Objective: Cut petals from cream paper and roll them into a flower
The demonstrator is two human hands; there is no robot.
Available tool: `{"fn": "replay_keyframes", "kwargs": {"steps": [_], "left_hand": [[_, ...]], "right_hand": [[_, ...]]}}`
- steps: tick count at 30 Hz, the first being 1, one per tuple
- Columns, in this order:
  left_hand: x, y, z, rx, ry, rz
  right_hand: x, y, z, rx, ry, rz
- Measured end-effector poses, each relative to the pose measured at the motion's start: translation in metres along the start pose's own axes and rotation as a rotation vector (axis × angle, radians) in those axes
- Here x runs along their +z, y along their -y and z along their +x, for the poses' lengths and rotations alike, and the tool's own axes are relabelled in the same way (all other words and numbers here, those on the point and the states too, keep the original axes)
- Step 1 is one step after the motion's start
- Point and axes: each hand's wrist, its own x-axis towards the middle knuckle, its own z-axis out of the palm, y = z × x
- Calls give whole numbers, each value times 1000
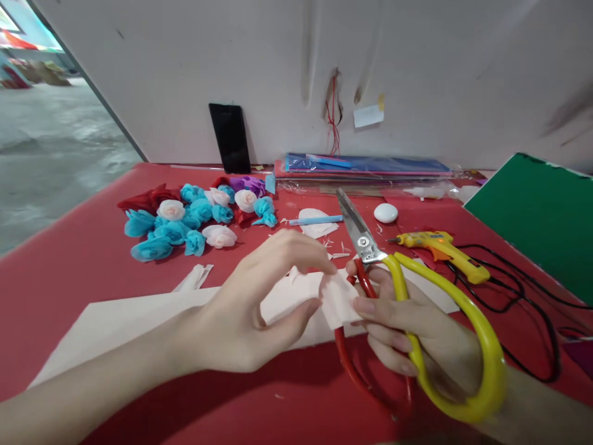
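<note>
My left hand (259,303) pinches a small folded piece of pale pink paper (338,300) between thumb and forefinger. My right hand (417,340) grips scissors (370,247) with one yellow and one red handle; the blades are closed and point up and away. Its fingertips also touch the pink piece from the right. Beneath both hands, a larger pale pink paper sheet (130,315) lies on the red table (69,266).
A heap of blue, pink, red and purple paper flowers (194,213) sits at the back left. A yellow glue gun (440,247) with black cord lies right, by a green board (537,210). Paper packs (365,167), a dark phone (229,137) and a white round object (385,212) sit near the wall.
</note>
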Motion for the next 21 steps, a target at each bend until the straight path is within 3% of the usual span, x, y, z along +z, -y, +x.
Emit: {"fn": "replay_keyframes", "kwargs": {"steps": [2, 6, 10, 17, 21], "left_hand": [[-2, 2, 5, 106, 90, 128], [0, 5, 8, 205, 39, 243], [-1, 8, 6, 297, 70, 363], [1, 10, 5, 300, 151, 349], [0, 10, 7, 313, 128, 292]], "right_hand": [[-1, 0, 1, 9, 25, 15], [-6, -3, 3, 32, 87, 43], [-9, -6, 3, 87, 117, 12], [-5, -4, 1, 107, 66, 16], [-5, -3, 0, 113, 75, 14]]}}
